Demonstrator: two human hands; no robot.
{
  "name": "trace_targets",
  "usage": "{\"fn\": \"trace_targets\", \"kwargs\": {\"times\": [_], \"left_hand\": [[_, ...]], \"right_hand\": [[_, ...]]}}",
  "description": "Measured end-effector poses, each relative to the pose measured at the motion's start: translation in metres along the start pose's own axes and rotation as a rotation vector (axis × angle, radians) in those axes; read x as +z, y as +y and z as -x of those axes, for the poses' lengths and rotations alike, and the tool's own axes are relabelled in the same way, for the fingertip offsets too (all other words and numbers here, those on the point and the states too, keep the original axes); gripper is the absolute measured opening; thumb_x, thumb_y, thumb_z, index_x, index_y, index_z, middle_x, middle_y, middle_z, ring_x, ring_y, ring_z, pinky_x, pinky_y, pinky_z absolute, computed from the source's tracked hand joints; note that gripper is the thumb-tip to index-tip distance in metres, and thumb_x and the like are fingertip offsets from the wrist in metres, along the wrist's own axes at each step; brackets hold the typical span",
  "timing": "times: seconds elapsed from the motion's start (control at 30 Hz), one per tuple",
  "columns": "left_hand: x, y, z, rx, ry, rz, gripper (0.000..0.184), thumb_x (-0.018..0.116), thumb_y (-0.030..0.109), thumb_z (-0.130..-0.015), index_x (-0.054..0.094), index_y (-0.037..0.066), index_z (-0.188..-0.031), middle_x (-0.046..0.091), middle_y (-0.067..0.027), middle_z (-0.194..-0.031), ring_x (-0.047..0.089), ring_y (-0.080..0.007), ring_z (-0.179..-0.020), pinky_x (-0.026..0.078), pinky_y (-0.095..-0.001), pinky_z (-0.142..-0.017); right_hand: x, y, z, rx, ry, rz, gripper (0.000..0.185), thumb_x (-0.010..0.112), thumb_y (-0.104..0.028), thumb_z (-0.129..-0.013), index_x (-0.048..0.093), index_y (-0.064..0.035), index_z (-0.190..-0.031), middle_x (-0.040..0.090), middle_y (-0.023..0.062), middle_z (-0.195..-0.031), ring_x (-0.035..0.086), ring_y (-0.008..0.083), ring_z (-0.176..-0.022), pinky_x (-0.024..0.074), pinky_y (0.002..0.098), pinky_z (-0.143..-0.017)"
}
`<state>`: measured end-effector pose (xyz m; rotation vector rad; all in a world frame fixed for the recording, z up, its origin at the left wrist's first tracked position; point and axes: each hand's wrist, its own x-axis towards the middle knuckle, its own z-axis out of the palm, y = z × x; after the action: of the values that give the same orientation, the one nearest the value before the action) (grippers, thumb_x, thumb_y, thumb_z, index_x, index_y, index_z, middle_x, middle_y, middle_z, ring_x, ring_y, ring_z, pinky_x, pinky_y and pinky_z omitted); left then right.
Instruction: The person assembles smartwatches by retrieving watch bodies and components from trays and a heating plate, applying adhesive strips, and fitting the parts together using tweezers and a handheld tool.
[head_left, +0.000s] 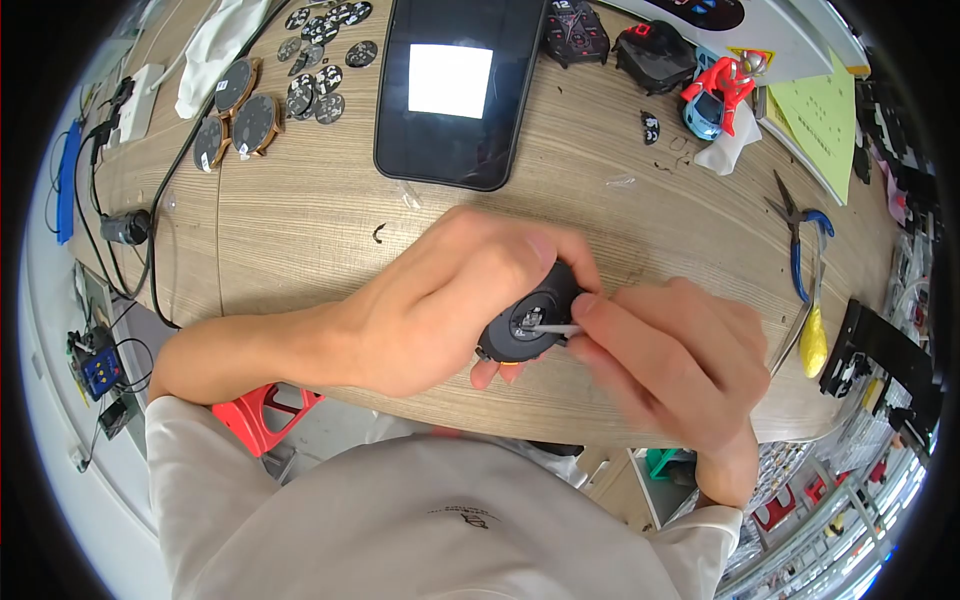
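Observation:
My left hand (440, 310) is closed around a round black watch case (508, 343) above the front part of the table. Its flat side, with a ringed centre and small pale markings, faces up. My right hand (680, 360) is pinched on a thin light-grey tool (553, 329) whose tip lies at the middle of that face. The fingers hide the tool's rear end, so its exact kind cannot be made out. Some left fingertips show beneath the case's lower edge.
Behind my hands lies a black tablet-like device (445, 140) with a bright white square. Watches (255, 125) and several small black discs (325, 80) sit at the back left. Pliers (795, 235), a yellow-handled tool (814, 345) and a red figure (722, 85) are on the right.

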<state>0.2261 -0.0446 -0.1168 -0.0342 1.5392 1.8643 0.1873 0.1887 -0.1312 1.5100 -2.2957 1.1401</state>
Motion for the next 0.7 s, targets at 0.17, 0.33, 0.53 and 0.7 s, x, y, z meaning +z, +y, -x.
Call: {"fn": "trace_targets", "kwargs": {"times": [0.17, 0.33, 0.53, 0.7], "left_hand": [[0.001, 0.000, 0.000, -0.001, 0.010, 0.025, 0.067, 0.035, 0.051, -0.102, 0.066, -0.008, -0.108, 0.067, -0.0132, -0.077, 0.062, -0.0165, -0.058, 0.051, -0.0299, -0.052], [0.001, -0.004, 0.000, 0.011, 0.014, 0.074, 0.054, 0.031, 0.040, -0.107, 0.066, -0.001, -0.100, 0.062, -0.0069, -0.070, 0.059, -0.0137, -0.055, 0.050, -0.0302, -0.053], [0.000, 0.000, -0.001, -0.024, -0.001, 0.029, 0.065, 0.035, 0.050, -0.102, 0.067, -0.007, -0.103, 0.069, -0.0124, -0.082, 0.062, -0.0161, -0.059, 0.050, -0.0291, -0.052], [-0.003, 0.003, 0.000, -0.043, -0.052, 0.007, 0.063, 0.036, 0.048, -0.101, 0.067, -0.007, -0.100, 0.069, -0.0110, -0.078, 0.061, -0.0157, -0.058, 0.049, -0.0284, -0.051]], "right_hand": [[-0.005, -0.009, -0.001, 0.030, -0.030, -0.053, 0.035, 0.091, -0.009, -0.072, 0.075, -0.0031, -0.103, 0.073, 0.0067, -0.085, 0.066, 0.0192, -0.062, 0.0441, 0.0276, -0.048], [-0.006, -0.012, -0.009, 0.203, -0.006, -0.112, 0.028, 0.086, -0.009, -0.079, 0.071, -0.0019, -0.102, 0.072, 0.0079, -0.089, 0.065, 0.0248, -0.072, 0.0480, 0.0324, -0.059], [-0.012, -0.004, -0.009, 0.180, -0.046, -0.074, 0.023, 0.079, -0.011, -0.081, 0.070, -0.0040, -0.101, 0.066, 0.0103, -0.091, 0.058, 0.0288, -0.080, 0.0458, 0.0383, -0.069], [-0.008, -0.007, -0.009, 0.078, 0.014, 0.072, 0.025, 0.082, -0.013, -0.076, 0.072, -0.0066, -0.099, 0.065, 0.0081, -0.089, 0.054, 0.0272, -0.078, 0.0429, 0.0395, -0.070]]}}
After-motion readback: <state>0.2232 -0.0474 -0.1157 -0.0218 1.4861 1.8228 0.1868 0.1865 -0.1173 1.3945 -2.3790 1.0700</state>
